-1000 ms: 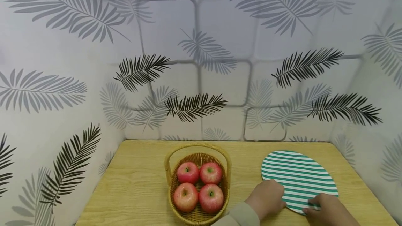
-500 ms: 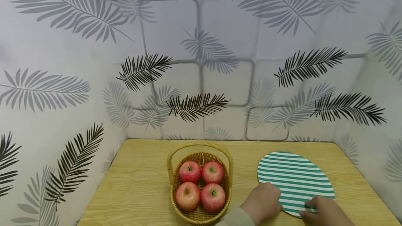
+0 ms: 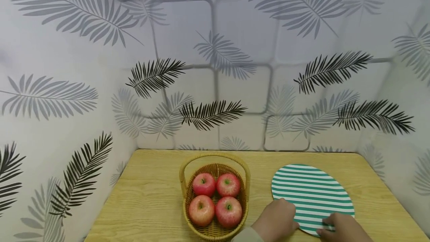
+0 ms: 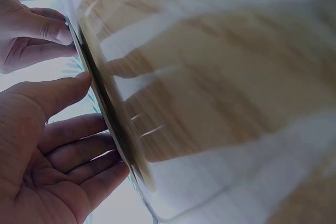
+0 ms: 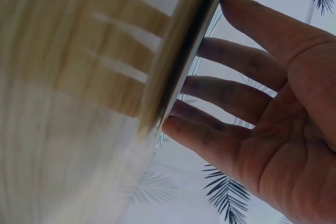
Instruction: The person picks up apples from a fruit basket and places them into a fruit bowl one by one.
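Note:
An oval placemat [image 3: 312, 193] with green and white stripes lies on the right part of the table in the head view. My left hand [image 3: 277, 217] is at its lower left edge, and my right hand [image 3: 344, 227] reaches over its near right edge. In the left wrist view, the left thumb and fingertips [image 4: 100, 184] touch the thin rim, spread apart along it. Similarly, the right wrist view has the right fingers [image 5: 231, 95] fairly straight, their tips against the rim, with the thumb well apart. The right hand also appears beyond the left in the left wrist view.
A wicker basket [image 3: 247, 193] with an arched handle stands left of the hands, holding several red apples [image 3: 228, 211]. The wood-grain table [image 3: 147, 189] ends at a leaf-patterned backdrop [image 3: 242, 133] behind and at both sides.
The placemat has slid left and slightly toward me, with both hands moving along with it. The basket keeps its place on the table; the head view has shifted slightly.

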The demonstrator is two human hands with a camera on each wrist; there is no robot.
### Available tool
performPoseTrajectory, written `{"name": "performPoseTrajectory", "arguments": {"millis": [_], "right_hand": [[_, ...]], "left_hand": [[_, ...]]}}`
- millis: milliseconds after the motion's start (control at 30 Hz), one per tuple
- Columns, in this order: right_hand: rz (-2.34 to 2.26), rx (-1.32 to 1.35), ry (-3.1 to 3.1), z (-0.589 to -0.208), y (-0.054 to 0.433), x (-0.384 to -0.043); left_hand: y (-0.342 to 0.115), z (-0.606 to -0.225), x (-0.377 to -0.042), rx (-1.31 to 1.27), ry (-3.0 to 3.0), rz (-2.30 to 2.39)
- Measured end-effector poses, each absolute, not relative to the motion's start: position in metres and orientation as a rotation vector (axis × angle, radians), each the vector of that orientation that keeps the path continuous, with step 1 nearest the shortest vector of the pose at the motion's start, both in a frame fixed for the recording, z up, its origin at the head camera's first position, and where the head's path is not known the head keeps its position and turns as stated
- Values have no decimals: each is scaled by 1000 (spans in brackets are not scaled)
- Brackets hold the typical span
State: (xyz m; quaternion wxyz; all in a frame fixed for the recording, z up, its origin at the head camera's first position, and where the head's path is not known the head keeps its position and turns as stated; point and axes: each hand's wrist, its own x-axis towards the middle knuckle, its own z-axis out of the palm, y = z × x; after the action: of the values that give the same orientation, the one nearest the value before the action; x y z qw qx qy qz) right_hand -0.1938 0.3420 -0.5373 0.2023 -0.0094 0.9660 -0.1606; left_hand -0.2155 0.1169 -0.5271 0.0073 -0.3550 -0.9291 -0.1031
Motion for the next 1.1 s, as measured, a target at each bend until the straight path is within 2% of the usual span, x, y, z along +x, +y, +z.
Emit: {"name": "performPoseTrajectory", "arguments": {"millis": [1100], "right_hand": [[-420,-81,2694,-531,317,-190]], "left_hand": [[98,-527,-208,-1079,-2972,-320]]}}
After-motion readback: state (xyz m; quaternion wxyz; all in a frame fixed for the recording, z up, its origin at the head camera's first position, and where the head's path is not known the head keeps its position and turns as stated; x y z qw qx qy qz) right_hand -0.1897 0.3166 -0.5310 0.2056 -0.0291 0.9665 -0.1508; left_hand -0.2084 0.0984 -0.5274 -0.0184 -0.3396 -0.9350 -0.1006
